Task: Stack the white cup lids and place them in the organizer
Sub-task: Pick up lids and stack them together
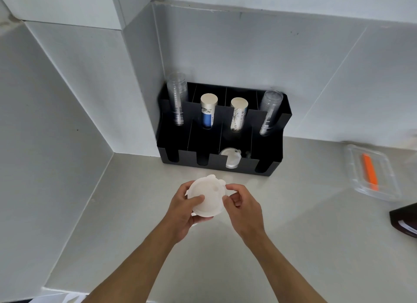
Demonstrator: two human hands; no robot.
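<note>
Holding a small stack of white cup lids (206, 197) above the pale tabletop (293, 235), both hands meet in front of the organizer. Left hand (180, 214) cups the stack from below and the left side, thumb pressed across the top lid, fingers curled under. Right hand (242, 206) pinches the stack's right rim between thumb and curled fingers. Lids sit unevenly; tabs stick out at the far edge.

Black organizer (274, 165) stands against the white wall in the corner, just beyond the hands. Back row, left to right: clear plastic cup stack (177, 99), blue-and-white paper cup stack (208, 113), printed paper cup stack (238, 114), second clear cup stack (269, 112). Front row: clear lids (231, 159) lie in the third slot from the left; other front slots look dark, contents not discernible.

Right side of tabletop: clear plastic container (383, 189) with an orange object (370, 171) inside. A dark item (405, 219) is cut off at the right edge.
</note>
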